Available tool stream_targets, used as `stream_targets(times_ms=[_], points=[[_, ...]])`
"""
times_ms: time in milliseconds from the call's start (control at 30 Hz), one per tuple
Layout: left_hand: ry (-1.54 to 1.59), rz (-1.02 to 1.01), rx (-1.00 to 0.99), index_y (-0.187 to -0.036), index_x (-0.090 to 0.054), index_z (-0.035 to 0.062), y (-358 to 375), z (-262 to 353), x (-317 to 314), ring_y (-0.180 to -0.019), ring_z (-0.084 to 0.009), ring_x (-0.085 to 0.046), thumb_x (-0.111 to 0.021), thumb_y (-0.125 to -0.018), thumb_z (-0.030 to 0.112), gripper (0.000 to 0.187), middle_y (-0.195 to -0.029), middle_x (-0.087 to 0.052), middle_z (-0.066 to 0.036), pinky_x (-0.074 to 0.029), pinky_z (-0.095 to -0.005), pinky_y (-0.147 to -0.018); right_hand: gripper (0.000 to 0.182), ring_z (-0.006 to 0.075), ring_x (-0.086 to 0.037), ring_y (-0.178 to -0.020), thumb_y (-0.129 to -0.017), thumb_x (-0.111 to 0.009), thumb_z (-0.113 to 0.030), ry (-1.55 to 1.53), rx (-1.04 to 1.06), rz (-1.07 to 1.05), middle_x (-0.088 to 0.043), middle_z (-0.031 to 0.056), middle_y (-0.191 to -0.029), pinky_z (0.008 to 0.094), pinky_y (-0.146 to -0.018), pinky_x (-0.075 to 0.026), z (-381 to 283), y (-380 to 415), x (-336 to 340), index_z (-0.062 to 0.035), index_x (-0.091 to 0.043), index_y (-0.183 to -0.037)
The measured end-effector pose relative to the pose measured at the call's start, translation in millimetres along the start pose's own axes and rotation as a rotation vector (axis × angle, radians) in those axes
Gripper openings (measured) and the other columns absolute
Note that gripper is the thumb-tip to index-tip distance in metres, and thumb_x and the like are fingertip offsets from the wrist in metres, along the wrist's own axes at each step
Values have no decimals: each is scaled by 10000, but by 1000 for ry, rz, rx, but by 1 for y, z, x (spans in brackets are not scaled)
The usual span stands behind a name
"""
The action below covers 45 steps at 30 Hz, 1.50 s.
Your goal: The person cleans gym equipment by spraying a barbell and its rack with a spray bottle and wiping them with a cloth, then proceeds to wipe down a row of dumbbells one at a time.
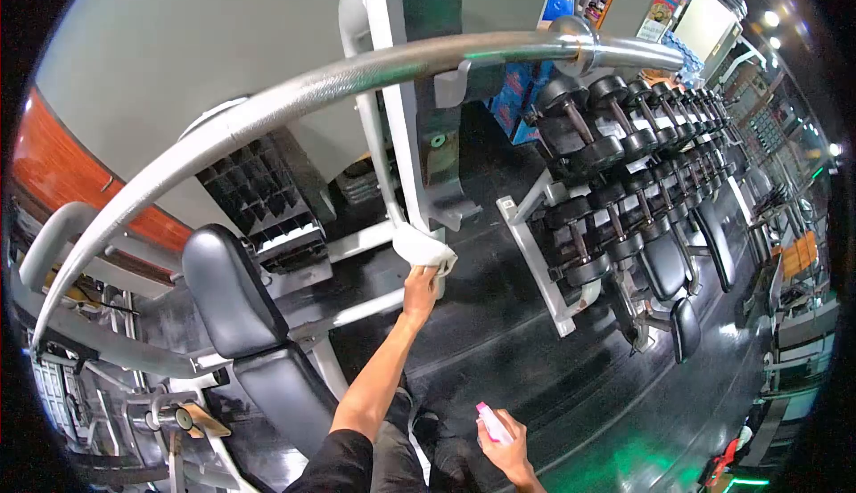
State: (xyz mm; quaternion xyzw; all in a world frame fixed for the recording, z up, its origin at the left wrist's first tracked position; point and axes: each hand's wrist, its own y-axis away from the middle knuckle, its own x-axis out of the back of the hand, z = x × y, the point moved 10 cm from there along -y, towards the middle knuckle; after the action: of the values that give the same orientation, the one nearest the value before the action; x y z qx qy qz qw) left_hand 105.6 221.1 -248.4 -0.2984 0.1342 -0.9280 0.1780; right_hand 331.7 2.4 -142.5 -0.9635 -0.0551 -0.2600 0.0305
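Observation:
My left hand grips a white cloth, its fingers closed round the lower part. The cloth lies against the foot of a white-and-grey rack upright, where a grey tube meets it. Low in front of my body, my right hand is closed round a small pink-and-white bottle, which is tilted, its pink top pointing up and left. Part of the bottle is hidden by the fingers. To the left of my left arm stands a black padded bench.
A long steel barbell crosses the view above my hands. On the right stands a rack of black dumbbells, its pale frame reaching the dark floor. A black slotted holder stands by the wall.

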Motion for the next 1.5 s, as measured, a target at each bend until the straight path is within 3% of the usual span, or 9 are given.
stream_targets(times_ms=[300,433,533,767,900,1033,1100,1300,1500], points=[[298,379,333,-1007,-575,-41,-25,-75,71,-752,-258,-616,-456,-871,24,192,-830,-640,-160,-474,-338,-708,86,249,-635,-627,-764,-656,-36,-23,-14,15,-616,107,-737,308,-572,-492,-7,-2,-5,-7,-619,-836],[776,398,190,-1015,-569,-32,-120,25,124,-753,-192,-581,-471,-889,71,190,-877,-621,-90,-468,-312,-689,81,243,-637,-630,-768,-655,-38,10,-18,-1,-617,103,-738,306,-573,-493,-18,-8,-16,-7,-618,-833],[244,334,-146,-1181,-516,-17,-160,102,132,-971,-221,-585,-450,-904,53,293,-1075,-615,-121,-445,-316,-851,78,239,-636,-630,-773,-655,-40,31,-11,0,-617,101,-739,304,-569,-491,-20,-13,-21,-7,-618,-833],[235,-63,473,-1068,-602,-5,-48,-71,0,-765,-229,-623,-438,-886,26,247,-856,-652,-145,-481,-350,-699,105,221,-643,-660,-792,-656,-67,58,-81,13,-630,100,-759,306,-594,-494,-22,-8,-25,-9,-628,-875],[691,-18,538,-1314,-437,4,-80,-114,-21,-1162,-207,-495,-435,-926,99,399,-1230,-549,-150,-385,-319,-966,131,215,-651,-687,-799,-656,-86,82,-147,49,-642,100,-777,308,-620,-501,-27,-11,-18,-14,-634,-906],[1225,105,352,-1230,-477,0,-243,-43,42,-1026,-171,-498,-436,-953,238,368,-1203,-516,-83,-406,-335,-905,125,223,-658,-705,-801,-654,-90,108,-144,50,-647,99,-783,310,-635,-504,-36,-24,-23,-15,-633,-899],[821,127,-184,-1195,-476,12,-264,116,150,-768,-109,-478,-462,-945,245,342,-849,-577,-49,-437,-274,-698,112,226,-664,-716,-809,-648,-92,111,-125,58,-651,96,-785,310,-636,-505,-47,-37,-26,-15,-631,-888],[485,104,159,-1213,-496,-11,-170,21,80,-988,-306,-558,-470,-889,67,334,-1028,-597,-204,-406,-409,-902,65,253,-642,-647,-804,-637,-52,103,-83,138,-623,100,-778,320,-581,-504,-69,-56,-33,-22,-615,-857],[379,-9,405,-1212,-515,-3,-30,-111,-10,-680,-174,-591,-469,-895,56,325,-791,-630,-124,-449,-309,-609,76,203,-643,-652,-810,-641,-58,58,-143,149,-631,93,-782,300,-590,-500,-50,-44,-53,-21,-624,-875]])
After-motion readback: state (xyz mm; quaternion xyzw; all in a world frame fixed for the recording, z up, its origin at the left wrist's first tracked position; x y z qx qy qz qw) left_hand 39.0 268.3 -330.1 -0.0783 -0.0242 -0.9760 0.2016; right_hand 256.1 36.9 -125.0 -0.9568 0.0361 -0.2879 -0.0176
